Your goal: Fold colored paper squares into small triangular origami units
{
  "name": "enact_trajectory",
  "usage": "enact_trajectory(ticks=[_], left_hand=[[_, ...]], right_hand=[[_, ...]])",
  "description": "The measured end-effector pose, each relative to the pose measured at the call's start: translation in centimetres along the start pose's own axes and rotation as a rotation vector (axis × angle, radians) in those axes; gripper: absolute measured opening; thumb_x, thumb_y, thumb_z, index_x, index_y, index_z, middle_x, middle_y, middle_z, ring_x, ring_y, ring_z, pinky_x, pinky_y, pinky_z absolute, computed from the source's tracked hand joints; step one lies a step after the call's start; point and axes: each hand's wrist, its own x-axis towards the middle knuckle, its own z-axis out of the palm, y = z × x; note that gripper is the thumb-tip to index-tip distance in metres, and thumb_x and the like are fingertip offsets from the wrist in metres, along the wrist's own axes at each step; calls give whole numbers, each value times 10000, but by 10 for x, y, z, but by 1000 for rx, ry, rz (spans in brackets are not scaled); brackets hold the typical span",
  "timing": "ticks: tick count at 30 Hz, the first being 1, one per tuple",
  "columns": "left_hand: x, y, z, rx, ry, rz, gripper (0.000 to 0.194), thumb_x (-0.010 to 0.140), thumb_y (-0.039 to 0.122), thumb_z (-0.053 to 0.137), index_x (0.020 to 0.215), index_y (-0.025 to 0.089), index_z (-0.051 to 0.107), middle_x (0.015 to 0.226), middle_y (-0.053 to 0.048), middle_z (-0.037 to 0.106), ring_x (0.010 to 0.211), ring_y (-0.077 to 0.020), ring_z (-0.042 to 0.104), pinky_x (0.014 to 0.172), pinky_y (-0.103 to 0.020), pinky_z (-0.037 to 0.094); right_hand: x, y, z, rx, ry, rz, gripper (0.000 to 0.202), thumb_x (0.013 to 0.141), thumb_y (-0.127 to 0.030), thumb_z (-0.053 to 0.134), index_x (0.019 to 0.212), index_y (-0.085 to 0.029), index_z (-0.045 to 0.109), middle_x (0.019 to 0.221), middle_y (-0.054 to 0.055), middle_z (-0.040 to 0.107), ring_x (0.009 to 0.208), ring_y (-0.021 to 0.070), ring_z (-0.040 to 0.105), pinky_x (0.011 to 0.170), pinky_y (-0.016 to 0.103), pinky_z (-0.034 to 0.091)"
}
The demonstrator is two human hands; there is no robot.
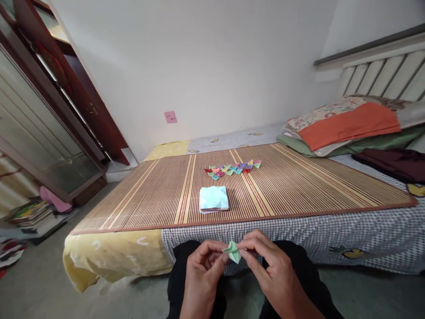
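A small folded piece of light green origami paper [233,252] is held up between my two hands, just in front of the bed's edge. My left hand [206,265] pinches its left point between thumb and fingers. On the other side, my right hand [266,258] grips the right end with thumb and forefinger. Beyond the hands, a stack of square paper [214,198] with a pale blue sheet on top lies on the bamboo mat [149,199]. Farther back sits a cluster of small folded paper pieces [232,169] in many colours.
The mat covers a bed with a checked and yellow sheet [133,252]. Pillows [348,124] and a dark folded cloth [392,164] lie at the right, near a radiator [385,73]. A pink note [170,117] is on the wall. Books [31,215] are stacked at the left.
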Motion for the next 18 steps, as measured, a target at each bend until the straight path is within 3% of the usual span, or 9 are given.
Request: enact_trajectory(ticks=[4,7,11,14,18], left_hand=[[21,-13,3,-30,-4,-72,237,702,315,925,762,155,761,760,-35,729,685,-129,637,657,-213,493],[48,-16,0,8,23,-85,251,743,334,893,886,166,775,751,-42,750,698,-151,672,676,-235,508],[113,-2,-20,87,242,66,221,808,302,824,974,171,760,971,-78,789,786,-166,719,711,-253,527],[174,11,-39,-53,395,179,278,732,277,858,959,155,753,928,-74,784,721,-157,716,635,-235,512],[232,9,-60,-220,459,189,323,621,206,886,900,113,755,846,-90,779,664,-153,707,599,-228,512]], right_hand=[[11,22,-3,-28,-6,-10,193,1001,-110,538,943,-240,668,865,21,684,798,168,713,726,229,573],[26,46,-9,-92,34,-16,176,1005,-129,544,987,-250,670,867,19,725,806,175,737,730,226,577],[56,86,-23,-193,35,-12,169,1007,-150,556,999,-254,690,932,29,760,880,192,752,788,254,572],[84,124,-26,-222,13,11,158,1005,-169,566,976,-242,703,921,33,755,859,201,743,815,297,564],[131,190,-9,-232,6,30,140,992,-202,576,920,-218,695,909,49,744,863,224,723,787,338,552]])
